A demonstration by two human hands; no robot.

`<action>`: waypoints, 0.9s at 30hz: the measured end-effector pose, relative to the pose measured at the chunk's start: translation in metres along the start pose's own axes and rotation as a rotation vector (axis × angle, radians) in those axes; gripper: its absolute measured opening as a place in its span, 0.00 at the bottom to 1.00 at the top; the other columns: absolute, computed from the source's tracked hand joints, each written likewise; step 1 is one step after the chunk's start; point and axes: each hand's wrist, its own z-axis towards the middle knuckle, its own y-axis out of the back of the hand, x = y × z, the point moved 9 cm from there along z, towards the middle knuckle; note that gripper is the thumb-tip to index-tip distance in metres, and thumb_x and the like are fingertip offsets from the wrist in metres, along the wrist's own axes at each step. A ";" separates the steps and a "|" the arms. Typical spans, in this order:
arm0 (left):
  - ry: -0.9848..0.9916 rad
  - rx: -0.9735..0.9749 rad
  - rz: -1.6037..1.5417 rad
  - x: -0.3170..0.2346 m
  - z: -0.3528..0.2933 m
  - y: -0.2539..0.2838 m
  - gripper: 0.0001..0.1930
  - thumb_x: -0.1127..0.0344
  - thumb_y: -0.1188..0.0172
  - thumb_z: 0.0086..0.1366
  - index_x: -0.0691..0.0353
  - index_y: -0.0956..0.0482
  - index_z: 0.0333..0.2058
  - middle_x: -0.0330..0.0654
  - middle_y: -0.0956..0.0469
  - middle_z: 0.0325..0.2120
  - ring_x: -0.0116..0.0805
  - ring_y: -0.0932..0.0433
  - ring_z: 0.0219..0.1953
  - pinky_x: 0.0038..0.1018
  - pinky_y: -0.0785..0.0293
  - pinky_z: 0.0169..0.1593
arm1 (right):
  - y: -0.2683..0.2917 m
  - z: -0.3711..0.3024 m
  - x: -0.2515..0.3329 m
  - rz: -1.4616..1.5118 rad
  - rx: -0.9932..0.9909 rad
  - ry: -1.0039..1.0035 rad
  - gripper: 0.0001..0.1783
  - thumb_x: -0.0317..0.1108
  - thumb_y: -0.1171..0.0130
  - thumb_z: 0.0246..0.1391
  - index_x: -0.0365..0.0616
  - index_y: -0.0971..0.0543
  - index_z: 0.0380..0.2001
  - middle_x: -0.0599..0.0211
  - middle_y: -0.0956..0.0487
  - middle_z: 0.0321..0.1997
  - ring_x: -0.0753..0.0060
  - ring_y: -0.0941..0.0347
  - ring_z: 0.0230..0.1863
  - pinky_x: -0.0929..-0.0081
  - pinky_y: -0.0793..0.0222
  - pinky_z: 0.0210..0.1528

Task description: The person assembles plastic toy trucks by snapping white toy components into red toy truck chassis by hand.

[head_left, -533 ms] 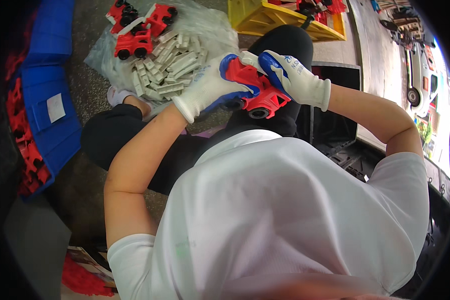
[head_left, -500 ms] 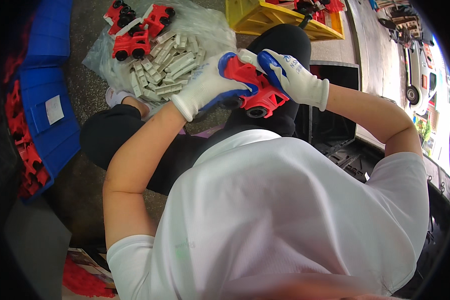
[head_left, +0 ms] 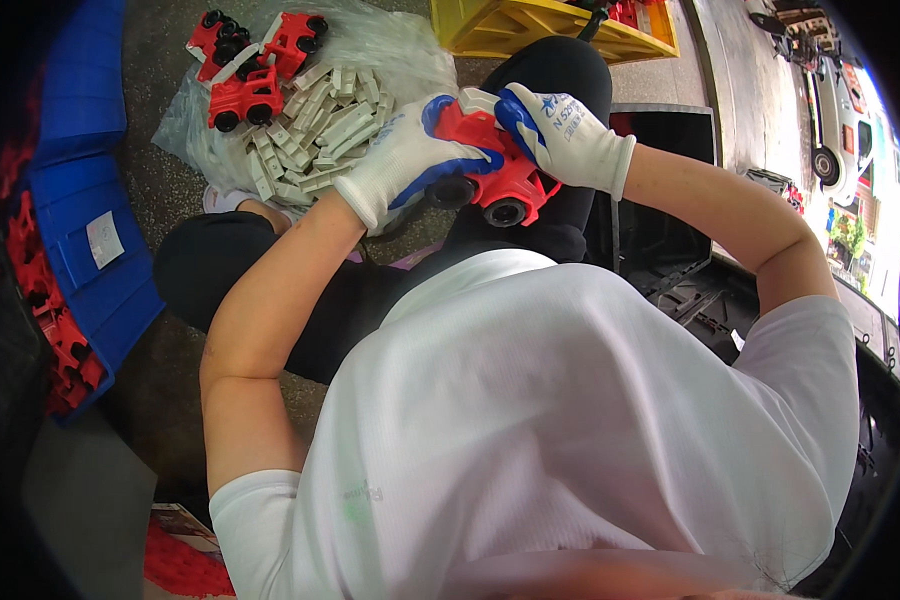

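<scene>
Over my lap, both gloved hands grip a red toy truck [head_left: 515,182] with black wheels. My left hand [head_left: 402,165], in a white glove with blue-coated fingers, is closed around the truck's left side. From the other side my right hand [head_left: 568,140], gloved alike, presses its fingers on the truck's far end. A white plastic piece [head_left: 477,101] shows at that far end, between the hands; how firmly it sits there is hidden. Beyond my left hand lies a heap of white plastic pieces [head_left: 320,138], with several red toy trucks [head_left: 245,99] beside it.
A clear plastic bag [head_left: 410,55] lies under the heap. On the left stands a blue bin [head_left: 82,235] of red parts [head_left: 65,340]. A yellow crate [head_left: 540,28] with red pieces is at the far side. Right of my leg is a black box [head_left: 660,185].
Both hands and the truck appear slightly further left and up, as does most of the scene. The truck has tilted a little, its wheels turning more toward me. Both hands keep their hold.
</scene>
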 end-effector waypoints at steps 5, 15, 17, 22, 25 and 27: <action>-0.100 0.088 -0.053 -0.017 -0.002 0.007 0.29 0.72 0.30 0.45 0.66 0.28 0.49 0.41 0.24 0.44 0.30 0.26 0.46 0.25 0.30 0.52 | 0.010 0.000 0.011 -0.047 0.007 0.049 0.27 0.39 0.50 0.59 0.33 0.39 0.57 0.46 0.24 0.42 0.44 0.27 0.43 0.60 0.32 0.48; -0.776 -0.208 0.766 -0.081 -0.047 0.031 0.38 0.60 0.24 0.39 0.58 0.30 0.51 0.43 0.27 0.48 0.46 0.30 0.52 0.37 0.35 0.57 | 0.043 -0.011 0.071 -0.232 -0.419 0.519 0.34 0.52 0.37 0.49 0.45 0.33 0.54 0.56 0.24 0.45 0.54 0.24 0.45 0.63 0.28 0.47; -0.768 -0.225 0.717 -0.077 -0.047 0.034 0.38 0.61 0.24 0.39 0.58 0.30 0.51 0.44 0.27 0.47 0.46 0.30 0.52 0.37 0.35 0.56 | 0.046 -0.008 0.075 -0.275 -0.430 0.523 0.33 0.52 0.38 0.49 0.46 0.33 0.54 0.57 0.23 0.45 0.56 0.24 0.44 0.64 0.28 0.45; -0.756 -0.267 0.596 -0.083 -0.057 0.040 0.37 0.61 0.24 0.38 0.57 0.28 0.50 0.44 0.27 0.46 0.45 0.28 0.50 0.36 0.33 0.55 | 0.049 0.003 0.085 -0.419 -0.320 0.495 0.32 0.54 0.42 0.52 0.48 0.34 0.55 0.61 0.24 0.42 0.63 0.23 0.40 0.70 0.26 0.37; -0.753 -0.292 0.649 -0.087 -0.060 0.042 0.37 0.60 0.24 0.38 0.56 0.28 0.50 0.44 0.26 0.46 0.45 0.27 0.49 0.36 0.32 0.54 | 0.051 0.003 0.088 -0.485 -0.333 0.503 0.27 0.55 0.47 0.57 0.51 0.33 0.53 0.63 0.25 0.39 0.66 0.22 0.36 0.73 0.26 0.31; -0.742 -0.297 0.663 -0.086 -0.061 0.043 0.36 0.60 0.24 0.39 0.57 0.29 0.50 0.44 0.26 0.46 0.45 0.28 0.50 0.36 0.33 0.55 | 0.052 0.003 0.092 -0.517 -0.318 0.492 0.26 0.54 0.48 0.57 0.52 0.33 0.53 0.63 0.25 0.39 0.67 0.22 0.36 0.74 0.26 0.30</action>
